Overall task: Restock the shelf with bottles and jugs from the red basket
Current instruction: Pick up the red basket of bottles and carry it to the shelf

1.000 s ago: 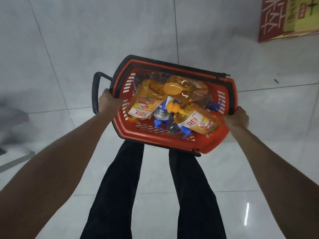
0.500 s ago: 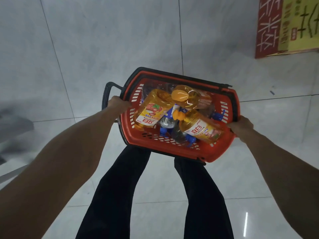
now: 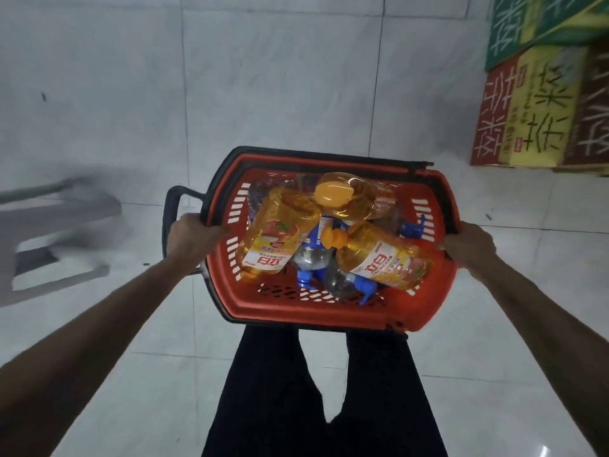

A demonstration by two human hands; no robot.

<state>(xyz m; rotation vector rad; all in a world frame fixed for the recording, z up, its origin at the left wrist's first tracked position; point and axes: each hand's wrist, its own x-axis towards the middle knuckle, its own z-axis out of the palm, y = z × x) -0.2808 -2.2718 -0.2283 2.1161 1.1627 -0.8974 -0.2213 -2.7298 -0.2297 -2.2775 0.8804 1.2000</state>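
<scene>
Both hands, left hand [image 3: 192, 237] and right hand [image 3: 469, 247], clenched on red plastic basket [image 3: 316, 313] rim; carrying step. Next: find shelf, set basket down.

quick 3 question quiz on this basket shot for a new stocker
1. True or false: both hands grip the red basket.
2. How many yellow jugs lie in it?
3. The stacked cartons are: A) ahead to the person's right B) ahead to the left C) inside the basket.

Key:
1. True: left hand and right hand each hold an end.
2. Three, on their sides.
3. A
</scene>
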